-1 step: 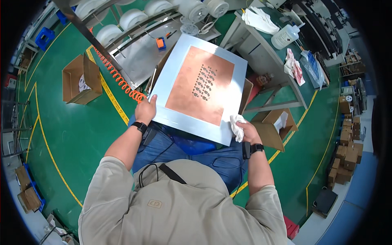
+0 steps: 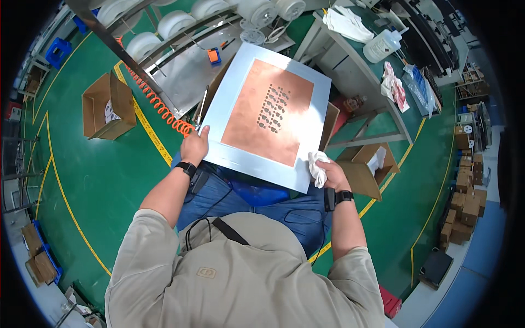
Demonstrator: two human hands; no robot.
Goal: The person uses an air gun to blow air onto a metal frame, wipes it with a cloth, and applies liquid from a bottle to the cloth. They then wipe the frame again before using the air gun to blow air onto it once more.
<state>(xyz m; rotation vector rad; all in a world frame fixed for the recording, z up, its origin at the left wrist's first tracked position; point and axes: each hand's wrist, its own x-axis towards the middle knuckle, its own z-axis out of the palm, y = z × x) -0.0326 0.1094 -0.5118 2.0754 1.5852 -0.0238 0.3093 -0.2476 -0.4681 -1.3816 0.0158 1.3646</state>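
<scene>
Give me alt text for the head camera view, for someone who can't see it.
A bare left hand grips the left edge of a pale-framed, copper-coloured panel, while the right hand holds a crumpled white cloth at its lower right corner. Open cardboard boxes stand on the green floor to either side.

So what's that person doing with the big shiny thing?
The person's left hand grips the left edge of a pale-framed copper panel. Their right hand holds a crumpled white cloth at its lower right corner. An orange coiled hose reaches down beside the left hand.
</scene>
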